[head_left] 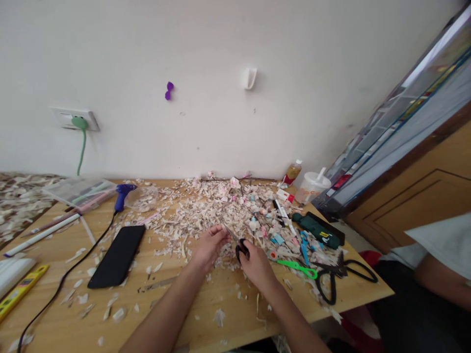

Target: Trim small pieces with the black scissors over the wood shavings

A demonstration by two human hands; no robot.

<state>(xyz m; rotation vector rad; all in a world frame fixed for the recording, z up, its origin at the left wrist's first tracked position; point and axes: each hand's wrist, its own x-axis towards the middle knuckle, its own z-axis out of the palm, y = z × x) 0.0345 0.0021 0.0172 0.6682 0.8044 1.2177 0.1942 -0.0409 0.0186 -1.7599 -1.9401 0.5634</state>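
My right hand [256, 264] grips a small pair of black-handled scissors [240, 247], its blades pointing up and left toward my other hand. Pinched together, the fingers of my left hand [211, 243] meet near the blade tips; whatever is between them is too small to make out. Both hands are just above the wooden table [206, 314], at the near side of a spread of pale shavings [206, 211]. Pinkish-white flowers [234, 183] on a thin twig lie at the back by the wall.
A black phone [117, 256], blue glue gun [123, 195] and clear plastic box [79, 192] are on the left. On the right lie large black scissors [333, 277], green scissors [297, 268], a dark green tool [317, 230], a lidded cup [312, 187] and a bottle [292, 172]. Another person [430, 264] sits at right.
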